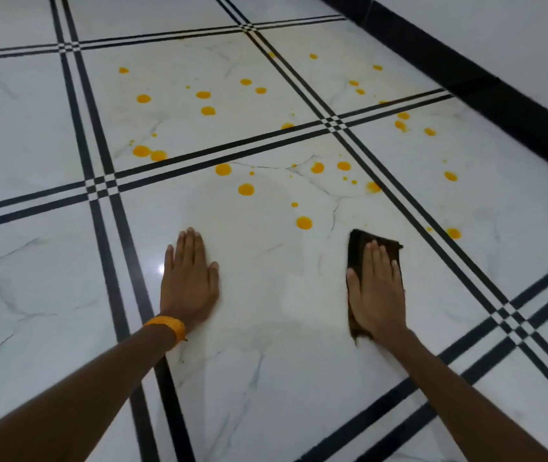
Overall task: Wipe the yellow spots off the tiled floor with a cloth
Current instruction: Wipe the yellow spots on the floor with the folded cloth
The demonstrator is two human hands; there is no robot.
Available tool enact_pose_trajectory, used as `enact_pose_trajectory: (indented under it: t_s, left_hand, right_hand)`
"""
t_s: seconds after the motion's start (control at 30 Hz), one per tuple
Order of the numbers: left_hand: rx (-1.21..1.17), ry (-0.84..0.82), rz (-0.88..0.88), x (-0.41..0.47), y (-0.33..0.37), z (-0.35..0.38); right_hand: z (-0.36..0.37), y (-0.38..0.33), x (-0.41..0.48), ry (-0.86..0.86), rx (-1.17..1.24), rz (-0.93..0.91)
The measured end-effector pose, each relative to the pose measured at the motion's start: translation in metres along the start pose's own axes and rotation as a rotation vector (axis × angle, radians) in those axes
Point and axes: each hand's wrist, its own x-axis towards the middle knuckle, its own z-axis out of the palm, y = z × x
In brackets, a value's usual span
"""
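Several yellow spots lie scattered over the white marble floor [266, 328] ahead of me, the nearest one [304, 223] just in front of the cloth. A dark brown folded cloth [356, 243] lies flat on the tile. My right hand [377, 288] presses on it with straight fingers, covering most of it. My left hand [189, 281] rests flat on the bare tile to the left, fingers straight, a yellow band on its wrist. Another spot [453, 233] sits to the right of the cloth, past the black lines.
Black triple lines [112, 255] divide the floor into large tiles. A black skirting strip [499, 91] and a white wall [515, 31] run along the far right. Spots spread across three tiles ahead.
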Motion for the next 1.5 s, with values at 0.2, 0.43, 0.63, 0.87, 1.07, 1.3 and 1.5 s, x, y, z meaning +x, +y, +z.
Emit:
enact_pose_trajectory:
  t_s: [0.2, 0.43, 0.63, 0.87, 1.07, 1.3, 1.5]
  left_hand:
    - [-0.013, -0.094, 0.087, 0.044, 0.009, 0.008]
    - [0.054, -0.010, 0.105, 0.047, 0.027, 0.014]
    - [0.053, -0.027, 0.112, 0.047, 0.024, 0.016]
    - [0.060, -0.022, 0.101, 0.049, 0.022, 0.015]
    - [0.054, -0.032, 0.103, 0.045, 0.024, 0.013]
    - [0.062, -0.021, 0.059, 0.046, 0.025, 0.013]
    - [-0.012, -0.034, 0.052, 0.019, 0.076, 0.025]
  right_hand:
    - [0.010, -0.039, 0.030, 0.015, -0.020, -0.066]
    - [-0.008, 0.043, 0.051, -0.018, -0.021, 0.035]
    - [0.006, -0.029, 0.006, -0.051, -0.009, -0.195]
    - [-0.006, 0.026, 0.053, -0.013, -0.009, 0.133]
    - [-0.002, -0.017, -0.050, -0.141, 0.026, -0.259]
    - [-0.005, 0.034, -0.009, -0.030, -0.026, 0.130]
    - [-0.018, 0.069, -0.076, -0.142, 0.027, -0.241]
